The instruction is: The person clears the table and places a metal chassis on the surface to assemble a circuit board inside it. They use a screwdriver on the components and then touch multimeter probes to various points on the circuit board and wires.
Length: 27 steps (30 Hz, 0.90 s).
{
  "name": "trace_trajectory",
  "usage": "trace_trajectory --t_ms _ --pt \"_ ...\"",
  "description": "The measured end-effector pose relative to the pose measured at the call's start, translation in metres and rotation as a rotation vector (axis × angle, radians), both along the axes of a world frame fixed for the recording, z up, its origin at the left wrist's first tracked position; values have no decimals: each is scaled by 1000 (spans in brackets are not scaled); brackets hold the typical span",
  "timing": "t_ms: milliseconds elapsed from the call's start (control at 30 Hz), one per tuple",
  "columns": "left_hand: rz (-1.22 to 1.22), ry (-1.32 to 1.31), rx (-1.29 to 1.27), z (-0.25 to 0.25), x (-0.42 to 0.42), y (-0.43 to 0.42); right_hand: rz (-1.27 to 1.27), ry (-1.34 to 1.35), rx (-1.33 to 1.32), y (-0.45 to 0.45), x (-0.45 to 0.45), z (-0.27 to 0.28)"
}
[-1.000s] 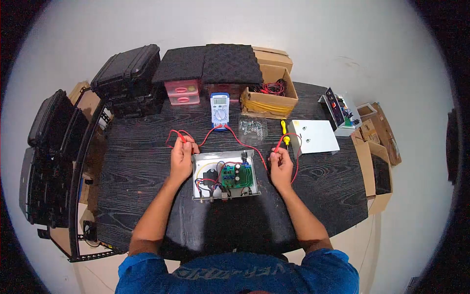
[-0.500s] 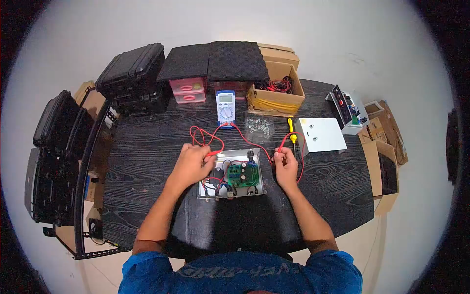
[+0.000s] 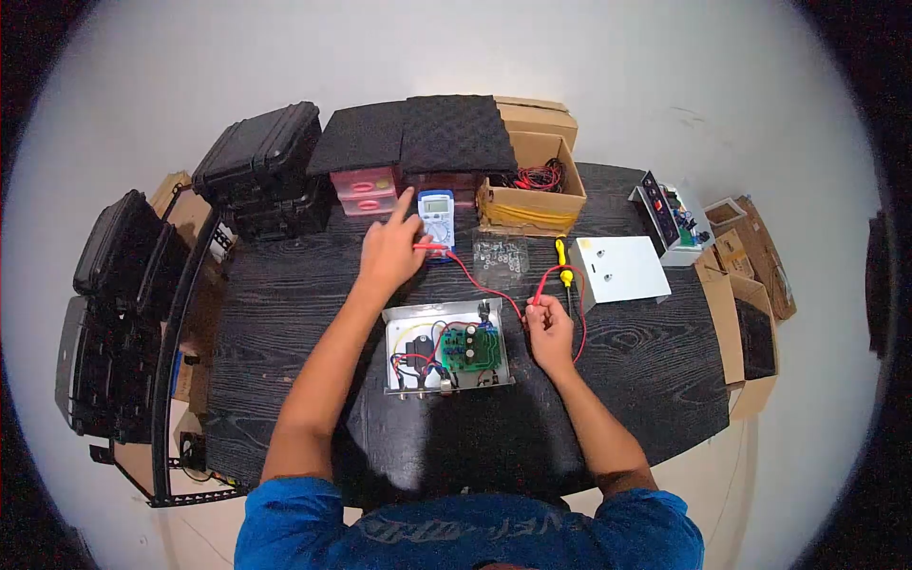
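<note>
My left hand (image 3: 391, 252) is at the left side of the blue and white multimeter (image 3: 437, 220), its index finger stretched out and a red probe (image 3: 429, 247) held in the other fingers. My right hand (image 3: 549, 331) pinches a second red probe (image 3: 539, 288) to the right of the open metal case. That case (image 3: 391, 378) lies in front of me with a green circuit board (image 3: 472, 348), a black part and wires inside. Red leads run from the multimeter's lower end. Neither probe touches the board.
A yellow screwdriver (image 3: 565, 264) and a white metal cover (image 3: 622, 270) lie at the right. Behind stand a cardboard box (image 3: 532, 209) of cables, pink drawers (image 3: 366, 195) and black cases (image 3: 261, 157). Another open device (image 3: 676, 220) sits back right.
My left hand has moved from the open metal case up to the multimeter, taking its probe along, and the index finger is now extended. My right hand has stayed nearly in place.
</note>
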State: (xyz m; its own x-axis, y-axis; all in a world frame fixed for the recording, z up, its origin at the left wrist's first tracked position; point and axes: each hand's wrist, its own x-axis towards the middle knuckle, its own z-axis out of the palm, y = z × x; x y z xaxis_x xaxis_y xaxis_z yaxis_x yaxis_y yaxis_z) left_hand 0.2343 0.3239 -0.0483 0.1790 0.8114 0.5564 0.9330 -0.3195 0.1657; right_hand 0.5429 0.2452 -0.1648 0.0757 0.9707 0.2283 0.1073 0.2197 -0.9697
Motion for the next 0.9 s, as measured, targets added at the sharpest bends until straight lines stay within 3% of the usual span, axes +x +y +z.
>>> trace_trajectory --t_ms 167,267,900 --pt "59 180 -196 -2 12 33 -7 -49 20 -3 -1 9" --pt "57 229 -180 -9 11 41 -11 -70 14 -6 -3 18" --pt "117 176 -269 -17 26 54 -10 -110 32 -4 -3 12"
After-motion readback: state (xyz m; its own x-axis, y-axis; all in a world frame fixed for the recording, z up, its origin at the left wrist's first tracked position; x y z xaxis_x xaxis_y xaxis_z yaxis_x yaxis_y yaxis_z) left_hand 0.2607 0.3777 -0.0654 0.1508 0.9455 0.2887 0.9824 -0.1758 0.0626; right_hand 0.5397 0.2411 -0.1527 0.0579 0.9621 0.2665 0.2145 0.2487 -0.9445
